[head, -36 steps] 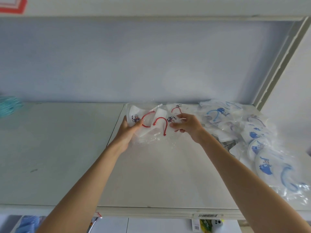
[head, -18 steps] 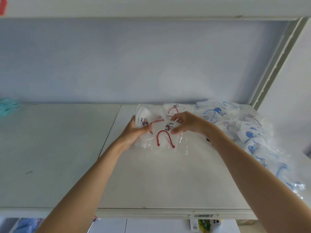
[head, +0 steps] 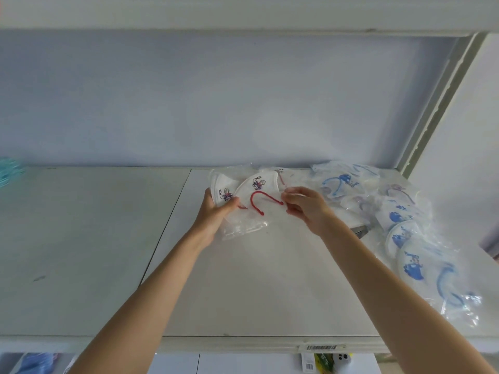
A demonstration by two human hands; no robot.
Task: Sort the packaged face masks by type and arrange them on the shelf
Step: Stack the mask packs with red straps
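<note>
While the blue-strapped masks (head: 405, 228) already lie heaped along the right side of the shelf (head: 256, 287), the red-strapped ones look only partly gathered, so I judge the sorting well begun but unfinished. At centre frame the left hand (head: 216, 211) grips a packaged red-strapped mask (head: 224, 191), thumb curled over its front. The right hand (head: 305, 205) pinches the clear wrapper of a second red-strapped mask (head: 259, 188), fingers bent tight, just beside the first.

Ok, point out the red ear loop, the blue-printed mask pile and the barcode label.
Red ear loop (head: 266, 201): head view, its arch.
Blue-printed packaged mask pile (head: 410, 265): head view, front mask.
Barcode label (head: 321, 347): head view, centre.
</note>
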